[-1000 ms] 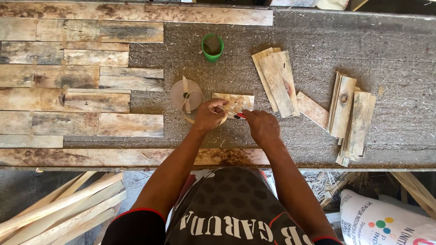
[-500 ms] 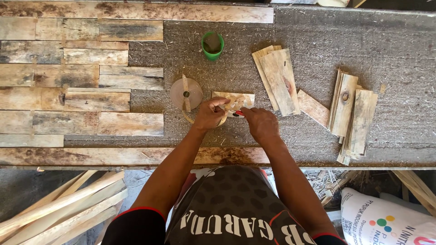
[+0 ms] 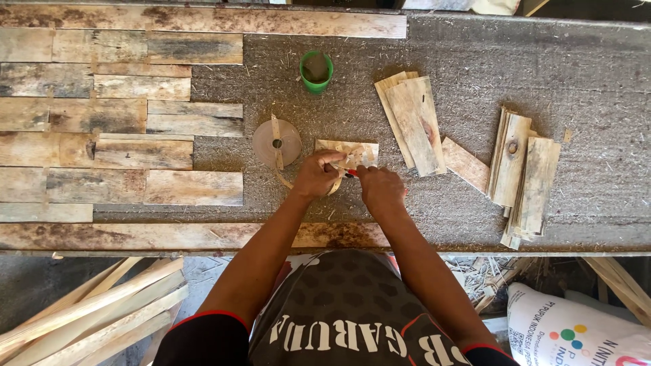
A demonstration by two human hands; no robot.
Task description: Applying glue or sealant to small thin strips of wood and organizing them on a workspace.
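Note:
My left hand (image 3: 317,175) pinches a thin tan strip of tape that curls from a flat tape roll (image 3: 277,142) to my fingers. The hand rests at the near edge of a small wood piece (image 3: 351,152) lying on the grey bench mat (image 3: 475,61). My right hand (image 3: 381,190) is closed just right of it. It grips a small red-handled tool (image 3: 352,173), of which only a red tip shows between the two hands. Both hands almost touch.
A green cup (image 3: 316,71) stands behind the roll. A panel of joined planks (image 3: 102,129) fills the left. Stacks of short boards (image 3: 413,122) (image 3: 525,173) and one loose board (image 3: 464,163) lie right. Long plank (image 3: 169,235) along the front edge; slats (image 3: 81,312) and sack (image 3: 576,332) below.
My right hand has edged left, closer to my left hand. The left hand's fingers have shifted slightly on the strip; the small wood piece stays put.

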